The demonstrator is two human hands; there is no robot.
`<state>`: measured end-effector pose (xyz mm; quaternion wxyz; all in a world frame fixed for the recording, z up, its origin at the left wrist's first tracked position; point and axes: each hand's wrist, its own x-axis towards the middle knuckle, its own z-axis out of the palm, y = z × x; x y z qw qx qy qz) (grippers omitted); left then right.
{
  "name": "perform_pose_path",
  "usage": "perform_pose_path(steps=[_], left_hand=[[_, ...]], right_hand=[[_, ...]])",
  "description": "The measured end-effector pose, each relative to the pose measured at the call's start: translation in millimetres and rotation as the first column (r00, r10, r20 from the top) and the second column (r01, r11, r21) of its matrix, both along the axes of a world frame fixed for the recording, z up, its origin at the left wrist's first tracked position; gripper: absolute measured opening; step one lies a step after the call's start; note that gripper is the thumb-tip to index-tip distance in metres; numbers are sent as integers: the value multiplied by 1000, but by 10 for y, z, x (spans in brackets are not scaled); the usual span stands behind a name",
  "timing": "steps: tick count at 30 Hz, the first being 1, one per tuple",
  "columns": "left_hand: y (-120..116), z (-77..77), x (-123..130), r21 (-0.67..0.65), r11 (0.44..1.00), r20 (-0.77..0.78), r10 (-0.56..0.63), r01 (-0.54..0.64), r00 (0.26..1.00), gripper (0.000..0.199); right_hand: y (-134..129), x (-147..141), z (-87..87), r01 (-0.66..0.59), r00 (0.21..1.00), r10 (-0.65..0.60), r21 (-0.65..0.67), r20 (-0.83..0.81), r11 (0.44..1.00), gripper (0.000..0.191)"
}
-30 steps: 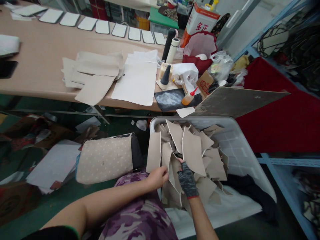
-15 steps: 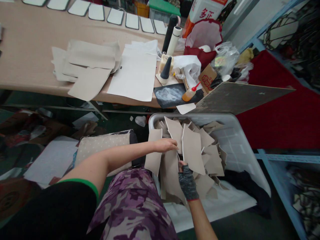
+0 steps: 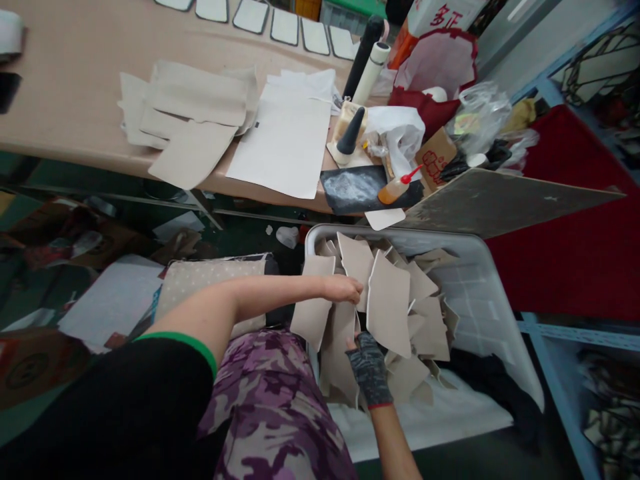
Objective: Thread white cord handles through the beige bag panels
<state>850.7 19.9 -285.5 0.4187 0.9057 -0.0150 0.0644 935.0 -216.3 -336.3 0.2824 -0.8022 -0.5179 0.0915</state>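
A white plastic bin [image 3: 500,293] holds a loose heap of beige sheet pieces [image 3: 389,303], many standing on edge. My left hand [image 3: 344,289], bare, reaches over the heap with its fingers pinched at the top edge of a beige piece [image 3: 341,347]. Just below it, my right hand [image 3: 369,368] wears a grey fingerless glove with a red cuff. Its fingers are bent around the edge of that same piece, with the fingertips partly hidden.
A table [image 3: 75,87] behind the bin bears beige sheets [image 3: 195,100], white sheets [image 3: 283,143], bottles and a glue bottle [image 3: 395,191]. A board [image 3: 500,200] leans at the bin's back edge. A dotted cushion [image 3: 200,283] lies left.
The view has shifted, so the table items appear further right. My right hand has moved slightly down and left along the beige piece; my left hand keeps its pinch.
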Motion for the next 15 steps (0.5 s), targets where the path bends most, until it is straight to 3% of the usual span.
perform_pose_path(steps=[4,9,12,15], left_hand=[[-7,38,-11,30,999,-57,-19,20,998,21],[7,95,-37,102,993,-96,-44,54,994,20],[11,119,-87,143,987,-71,-61,71,996,22],[-3,129,-149,143,987,-71,88,-77,994,21]], right_hand=[[-31,-82,-66,13,996,-10,-34,87,999,54],[-133,-87,-70,-88,975,102,-78,199,993,51],[-146,-68,-15,-43,976,55,-60,213,997,48],[-101,-63,81,6,993,-2,-33,119,999,43]])
